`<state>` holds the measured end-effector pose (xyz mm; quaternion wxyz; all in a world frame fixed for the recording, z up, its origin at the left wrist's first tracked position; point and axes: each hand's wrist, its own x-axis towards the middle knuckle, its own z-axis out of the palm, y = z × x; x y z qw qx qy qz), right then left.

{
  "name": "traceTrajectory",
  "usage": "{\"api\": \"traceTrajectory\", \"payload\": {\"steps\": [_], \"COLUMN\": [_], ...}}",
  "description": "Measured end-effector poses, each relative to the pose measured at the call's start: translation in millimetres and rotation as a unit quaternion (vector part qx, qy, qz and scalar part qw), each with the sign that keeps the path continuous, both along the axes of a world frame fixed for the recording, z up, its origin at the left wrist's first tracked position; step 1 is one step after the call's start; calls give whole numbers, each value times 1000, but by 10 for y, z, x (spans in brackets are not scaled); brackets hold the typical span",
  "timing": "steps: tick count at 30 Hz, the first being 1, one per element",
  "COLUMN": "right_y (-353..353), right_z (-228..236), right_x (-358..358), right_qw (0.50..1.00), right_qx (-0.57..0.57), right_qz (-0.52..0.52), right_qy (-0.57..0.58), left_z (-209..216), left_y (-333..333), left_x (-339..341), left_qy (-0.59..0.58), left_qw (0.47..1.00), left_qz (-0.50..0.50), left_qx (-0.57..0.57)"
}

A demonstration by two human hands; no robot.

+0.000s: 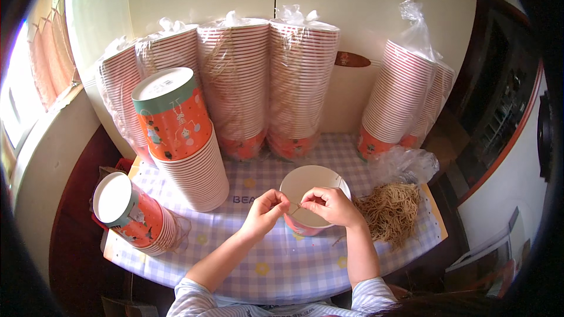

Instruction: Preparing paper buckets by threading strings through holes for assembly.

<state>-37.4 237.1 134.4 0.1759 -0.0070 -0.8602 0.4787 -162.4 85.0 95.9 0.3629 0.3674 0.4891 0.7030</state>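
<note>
An upright paper bucket (308, 177), white inside with a red patterned outside, stands on the table in front of me. At its near rim my left hand (265, 212) is closed, thumb and fingertips pinching a thin brown cord (295, 206). My right hand (335, 205) pinches the same cord from the other side, its wrist over the bucket's right edge. A short stretch of cord shows between the fingertips; whether it passes through the bucket wall I cannot tell. Right of the bucket lies a tangled heap of brown cords (392, 214).
Upside-down buckets form a tall stack (191, 176) at left and a shorter one (141, 217) nearer, with cords hanging off it. Plastic-wrapped bucket stacks (235, 82) line the back, more (396, 94) at back right. Crumpled clear plastic (405, 165) lies behind the cords. A checked cloth (252, 270) covers the table.
</note>
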Motion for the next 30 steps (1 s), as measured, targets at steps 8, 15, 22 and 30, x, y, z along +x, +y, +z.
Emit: {"api": "traceTrajectory", "payload": {"steps": [8, 15, 22, 30], "right_y": [-8, 15, -26, -108], "right_z": [-22, -50, -98, -56], "right_x": [-13, -53, -82, -83], "right_qw": [999, 1000, 998, 992], "right_qx": [-53, -2, -57, -127], "right_qz": [-8, -25, -24, -2], "right_qy": [-2, 2, 21, -12], "left_z": [-133, -16, 127, 3], "left_y": [49, 29, -11, 11], "left_x": [-166, -254, 40, 96], "left_qy": [111, 377, 504, 224], "left_qw": [991, 902, 836, 968], "left_qz": [79, 204, 215, 64], "left_qx": [-9, -58, -2, -93]}}
